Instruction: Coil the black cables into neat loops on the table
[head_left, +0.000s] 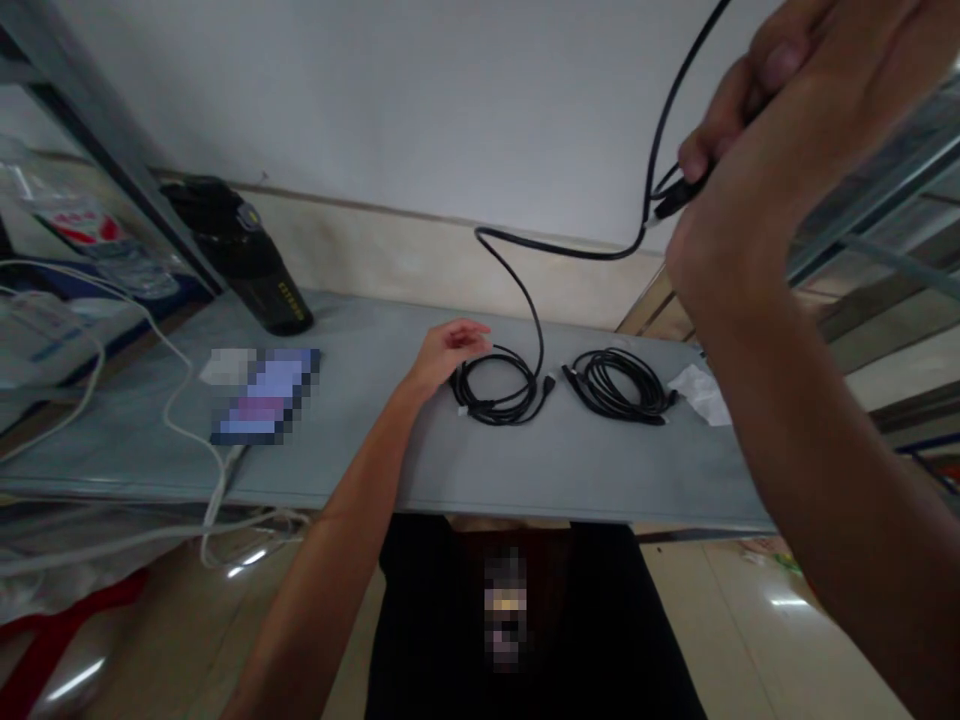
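Note:
My right hand [757,120] is raised high at the upper right, its fingers closed around a black cable near a connector end [679,195]. From there the black cable [559,243] runs down in a loose bend to a coil [499,415] lying on the grey shelf. Beside the upper left of that coil is my left hand [448,352], fingers loosely curved and apart, with nothing visible between them. A plug end [549,384] sticks out at the coil's right side. Another coiled black cable [619,388] rests to the right, touched by neither hand.
On the left of the grey shelf [352,430] stand a dark bottle [251,265] and a blurred phone [268,398] with a white cable [217,490]. A plastic bottle [105,235] is farther left. Crumpled white paper [703,393] lies at right. A wall [420,110] rises behind.

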